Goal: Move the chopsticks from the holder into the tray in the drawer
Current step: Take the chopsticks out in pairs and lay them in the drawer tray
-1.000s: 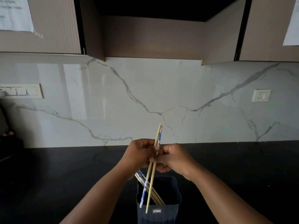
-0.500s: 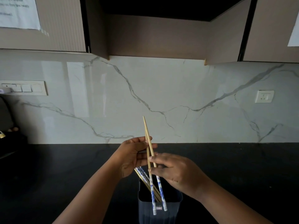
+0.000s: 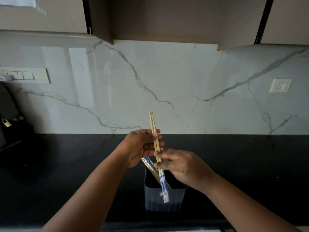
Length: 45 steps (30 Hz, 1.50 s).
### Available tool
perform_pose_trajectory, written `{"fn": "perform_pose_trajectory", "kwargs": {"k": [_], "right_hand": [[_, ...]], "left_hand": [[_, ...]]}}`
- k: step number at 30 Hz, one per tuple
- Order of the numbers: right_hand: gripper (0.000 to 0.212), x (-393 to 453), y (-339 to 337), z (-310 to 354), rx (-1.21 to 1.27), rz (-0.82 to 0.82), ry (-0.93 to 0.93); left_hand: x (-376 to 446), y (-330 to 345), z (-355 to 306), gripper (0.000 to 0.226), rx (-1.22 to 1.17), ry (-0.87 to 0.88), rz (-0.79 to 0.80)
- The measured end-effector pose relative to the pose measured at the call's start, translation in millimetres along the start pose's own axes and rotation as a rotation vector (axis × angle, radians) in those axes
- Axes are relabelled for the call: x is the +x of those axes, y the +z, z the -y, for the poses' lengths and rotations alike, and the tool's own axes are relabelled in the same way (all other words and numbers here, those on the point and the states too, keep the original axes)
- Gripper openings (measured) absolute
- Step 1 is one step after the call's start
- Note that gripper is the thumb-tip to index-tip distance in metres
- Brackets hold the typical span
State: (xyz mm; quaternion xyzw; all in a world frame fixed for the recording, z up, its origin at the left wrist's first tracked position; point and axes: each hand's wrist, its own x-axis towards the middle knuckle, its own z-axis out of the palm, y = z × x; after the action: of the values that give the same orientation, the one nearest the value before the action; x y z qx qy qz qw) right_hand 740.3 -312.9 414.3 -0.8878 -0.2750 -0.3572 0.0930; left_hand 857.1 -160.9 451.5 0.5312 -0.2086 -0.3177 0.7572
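A dark blue ribbed holder [image 3: 164, 200] stands on the black counter near its front edge. More chopsticks [image 3: 150, 166] with blue-and-white ends lean inside it toward the left. Above the holder I hold a pair of wooden chopsticks [image 3: 153, 126], thin tips up, blue-and-white patterned ends down in front of the holder. My right hand [image 3: 180, 164] pinches the pair at mid-length. My left hand [image 3: 140, 144] has its fingers curled around the upper part of the same pair. The drawer and its tray are out of sight.
The black counter [image 3: 66, 164] runs along a white marble backsplash. A switch panel [image 3: 25, 75] sits on the wall at the left, a socket [image 3: 280, 85] at the right. A dark bag with a brass padlock [image 3: 6, 123] stands at the far left. Upper cabinets hang overhead.
The pair was flipped from patterned ends up to patterned ends down, and the two sticks now lie closely together. The camera has tilted down slightly.
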Motion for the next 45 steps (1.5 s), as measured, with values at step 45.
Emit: {"fn": "perform_pose_trajectory", "kwargs": {"k": [45], "right_hand": [[0.021, -240.7, 167.6, 28.6, 0.18, 1.22, 0.978]], "left_hand": [[-26.1, -157.6, 223.4, 0.083, 1.738, -0.185, -0.318]]}}
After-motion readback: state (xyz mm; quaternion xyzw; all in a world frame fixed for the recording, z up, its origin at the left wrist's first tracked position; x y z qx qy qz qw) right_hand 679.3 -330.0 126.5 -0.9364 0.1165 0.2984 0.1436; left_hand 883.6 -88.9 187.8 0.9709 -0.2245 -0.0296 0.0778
